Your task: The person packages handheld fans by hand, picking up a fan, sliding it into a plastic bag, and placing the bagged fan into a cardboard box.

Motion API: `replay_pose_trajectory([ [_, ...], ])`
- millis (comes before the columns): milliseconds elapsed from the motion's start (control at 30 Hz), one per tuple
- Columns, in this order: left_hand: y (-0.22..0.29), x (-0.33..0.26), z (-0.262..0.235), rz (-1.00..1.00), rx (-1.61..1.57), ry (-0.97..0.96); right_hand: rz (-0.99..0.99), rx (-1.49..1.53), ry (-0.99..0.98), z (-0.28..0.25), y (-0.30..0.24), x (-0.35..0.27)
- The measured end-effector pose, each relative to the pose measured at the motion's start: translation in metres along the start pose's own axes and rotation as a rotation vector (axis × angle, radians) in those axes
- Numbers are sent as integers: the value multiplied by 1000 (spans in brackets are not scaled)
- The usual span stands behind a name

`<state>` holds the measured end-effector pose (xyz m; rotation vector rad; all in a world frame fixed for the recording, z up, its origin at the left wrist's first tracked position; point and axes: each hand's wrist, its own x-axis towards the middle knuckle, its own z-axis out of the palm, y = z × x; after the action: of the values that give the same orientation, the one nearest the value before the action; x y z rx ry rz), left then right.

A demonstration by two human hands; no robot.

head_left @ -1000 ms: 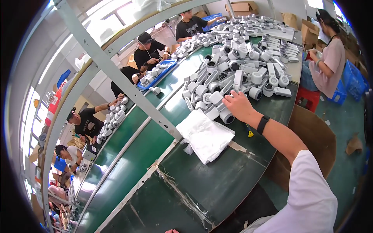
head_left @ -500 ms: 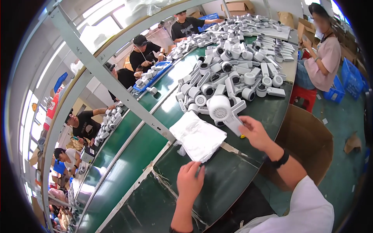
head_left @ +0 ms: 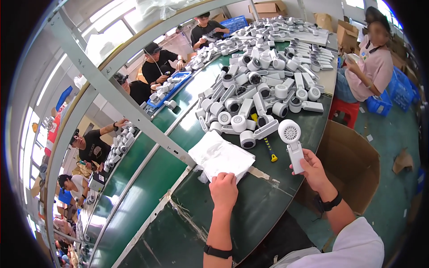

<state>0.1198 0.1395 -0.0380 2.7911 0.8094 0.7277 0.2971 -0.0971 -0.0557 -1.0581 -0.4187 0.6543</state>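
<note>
My right hand [head_left: 313,169] grips a white handheld fan [head_left: 295,158] by its handle. The fan stands nearly upright, its round grille head at the top, above the dark green tabletop. A stack of thin white plastic bags [head_left: 221,154] lies flat to the left of it. At the stack's near edge, my left hand [head_left: 223,190] has its fingers curled closed on a bag; the fingertips are partly hidden. Beyond both hands spreads a big heap of similar fans [head_left: 254,89]. A yellow-and-dark tool [head_left: 271,151], like a screwdriver, lies between the bags and the held fan.
A metal frame post [head_left: 120,100] slants down to the table left of the bags. Right of the table stands an open cardboard box [head_left: 348,165]. A person in pink [head_left: 375,67] sits at the right beside blue crates [head_left: 400,89]. Several co-workers sit along the far left side.
My right hand has drawn the fan back from the heap and turned it upright, uncovering the tool. My left hand has moved up to the bags, and its fingers have closed at their edge.
</note>
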Motion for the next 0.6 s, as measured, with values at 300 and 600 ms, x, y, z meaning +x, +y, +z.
replay_pose_trajectory([
  [300, -4, 1, -8, -9, -59, 7, 17, 125, -106, 17, 4, -24],
  [600, -5, -5, -12, -58, -148, 136, 110, 213, -195, 26, 13, -46],
])
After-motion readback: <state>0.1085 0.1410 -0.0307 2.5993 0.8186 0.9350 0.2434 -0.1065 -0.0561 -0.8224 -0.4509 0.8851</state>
